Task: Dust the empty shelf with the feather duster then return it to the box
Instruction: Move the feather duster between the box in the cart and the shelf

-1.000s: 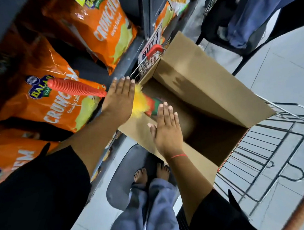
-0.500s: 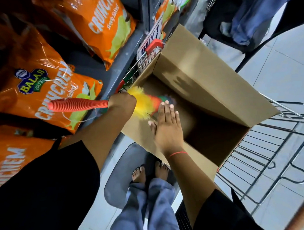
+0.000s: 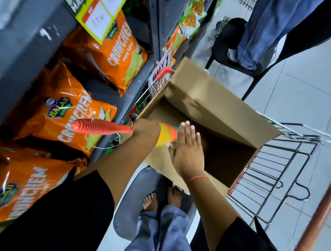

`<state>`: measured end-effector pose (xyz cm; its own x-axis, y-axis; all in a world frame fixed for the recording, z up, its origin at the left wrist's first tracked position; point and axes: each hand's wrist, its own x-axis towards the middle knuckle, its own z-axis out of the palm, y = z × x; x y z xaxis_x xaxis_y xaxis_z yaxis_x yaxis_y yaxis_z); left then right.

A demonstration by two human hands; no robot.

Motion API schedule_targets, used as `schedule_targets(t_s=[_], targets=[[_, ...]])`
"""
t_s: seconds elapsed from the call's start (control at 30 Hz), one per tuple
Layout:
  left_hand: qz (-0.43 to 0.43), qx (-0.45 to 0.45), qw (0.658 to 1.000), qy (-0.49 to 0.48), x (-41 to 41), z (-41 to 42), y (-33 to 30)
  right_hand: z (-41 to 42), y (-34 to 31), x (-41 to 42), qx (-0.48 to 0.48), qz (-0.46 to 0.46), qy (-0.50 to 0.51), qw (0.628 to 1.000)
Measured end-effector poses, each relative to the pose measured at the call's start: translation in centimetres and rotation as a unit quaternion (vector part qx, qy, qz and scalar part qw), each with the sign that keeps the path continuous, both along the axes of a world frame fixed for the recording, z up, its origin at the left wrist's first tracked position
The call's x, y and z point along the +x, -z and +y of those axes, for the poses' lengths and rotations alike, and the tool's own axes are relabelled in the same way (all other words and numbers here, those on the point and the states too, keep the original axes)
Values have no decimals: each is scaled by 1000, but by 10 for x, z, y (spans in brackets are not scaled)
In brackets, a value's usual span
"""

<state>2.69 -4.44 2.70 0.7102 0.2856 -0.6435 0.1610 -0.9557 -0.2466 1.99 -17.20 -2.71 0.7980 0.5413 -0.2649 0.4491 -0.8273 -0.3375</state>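
Note:
The feather duster (image 3: 101, 127) has a ribbed red handle that points left, and yellow, orange and green feathers at the near left rim of the open cardboard box (image 3: 210, 100). My left hand (image 3: 146, 128) is closed around the duster where handle meets feathers. My right hand (image 3: 188, 149) is flat with fingers together, pressed against the feathers over the box's near wall. The feather head is mostly hidden between my two hands. The box stands in a wire shopping trolley (image 3: 268, 190).
Grey metal shelves (image 3: 127, 98) on the left hold orange crisp bags (image 3: 61, 112). I stand on a grey stool (image 3: 131, 206). A black chair (image 3: 241, 58) with another person's legs stands at the top right. Tiled floor lies to the right.
My left hand went from flat over the duster to closed around it. The feather end moved slightly further over the box edge, and my view tilted up along the shelves.

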Motion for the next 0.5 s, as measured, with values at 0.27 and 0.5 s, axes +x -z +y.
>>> schedule_targets(t_s=[0.27, 0.5], targets=[[37, -38, 998, -25, 16, -23, -113, -16, -86, 14, 30, -51, 30, 998], [3, -45, 999, -1, 24, -42, -232, -47, -165, 27, 38, -86, 209, 973]])
